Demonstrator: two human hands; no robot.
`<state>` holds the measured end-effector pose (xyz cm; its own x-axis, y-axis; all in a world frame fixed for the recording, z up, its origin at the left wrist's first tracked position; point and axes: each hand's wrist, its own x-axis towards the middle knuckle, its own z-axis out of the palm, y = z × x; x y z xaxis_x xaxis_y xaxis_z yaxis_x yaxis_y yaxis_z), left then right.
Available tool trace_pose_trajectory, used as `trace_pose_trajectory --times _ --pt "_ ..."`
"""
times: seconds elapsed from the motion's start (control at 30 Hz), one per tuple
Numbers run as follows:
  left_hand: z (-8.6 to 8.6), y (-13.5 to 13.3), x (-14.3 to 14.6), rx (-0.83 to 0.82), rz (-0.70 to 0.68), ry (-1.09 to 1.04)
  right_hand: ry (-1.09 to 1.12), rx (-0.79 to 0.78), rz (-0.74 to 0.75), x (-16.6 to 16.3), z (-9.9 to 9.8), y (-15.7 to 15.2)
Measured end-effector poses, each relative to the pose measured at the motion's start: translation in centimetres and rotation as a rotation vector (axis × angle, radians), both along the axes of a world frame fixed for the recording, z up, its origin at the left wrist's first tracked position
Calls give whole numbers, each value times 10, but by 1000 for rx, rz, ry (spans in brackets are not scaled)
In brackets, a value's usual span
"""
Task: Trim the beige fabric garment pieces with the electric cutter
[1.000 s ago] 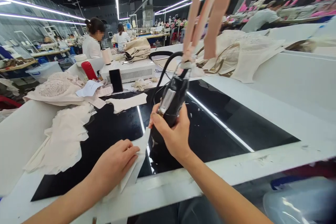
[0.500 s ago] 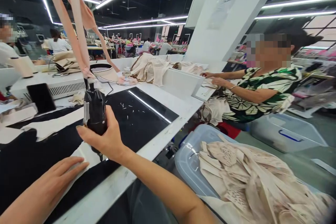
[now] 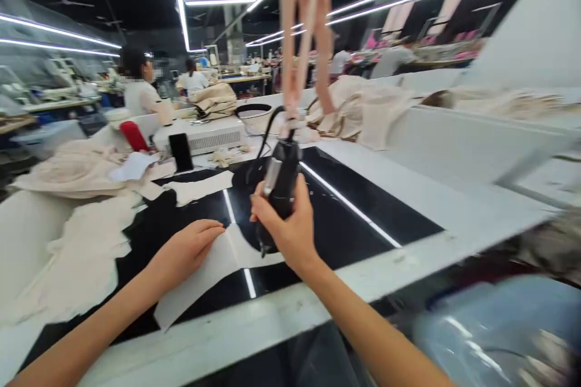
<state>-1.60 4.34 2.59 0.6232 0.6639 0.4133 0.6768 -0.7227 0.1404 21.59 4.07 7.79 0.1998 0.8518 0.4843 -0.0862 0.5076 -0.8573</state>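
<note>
My right hand is wrapped round a black hand-held electric tool that hangs upright from pale straps overhead. The tool's tip touches a white fabric piece lying on the black glass worktop. My left hand rests flat on that fabric piece, fingers stretched out, just left of the tool.
A stack of beige cut fabric lies at the left. A white machine box, a black phone and a red bottle stand behind. More beige garments sit at the back right. A translucent bin is below right. Other people work in the background.
The view swung right toward a seated co-worker and a bin, then back to the worktop. My left hand has flattened on the fabric; my right hand kept hold of the tool.
</note>
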Motion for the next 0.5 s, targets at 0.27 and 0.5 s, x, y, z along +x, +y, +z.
trace_pose_trajectory --times 0.27,0.5 --pt "-8 14 19 -118 9 -13 -24 39 -9 1 -11 11" --pt "-20 29 35 -158 -51 58 -44 32 -50 11 -16 9"
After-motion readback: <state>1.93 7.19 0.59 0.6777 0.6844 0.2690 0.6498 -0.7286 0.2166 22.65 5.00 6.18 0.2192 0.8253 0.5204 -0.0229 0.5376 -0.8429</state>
